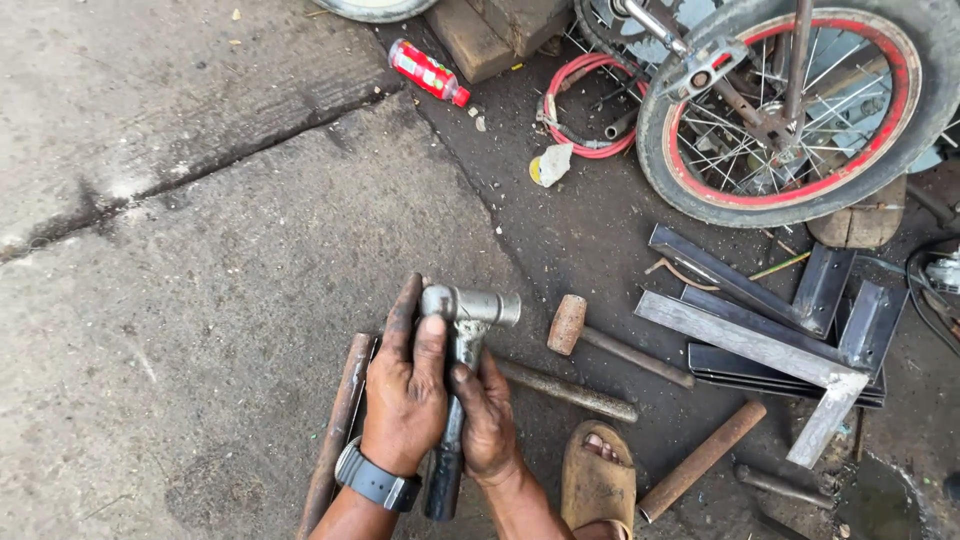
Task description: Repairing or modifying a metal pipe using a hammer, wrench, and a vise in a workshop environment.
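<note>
You gripped the metal pipe fitting (462, 330) in both hands, left hand (405, 395) and right hand (487, 415) clenched around it (hammer (590, 340) lay nearby).

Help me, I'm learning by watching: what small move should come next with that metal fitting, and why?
Probably a small turn of the grey elbow fitting on its dark pipe: both the left hand and right hand already grip just below it.
</note>
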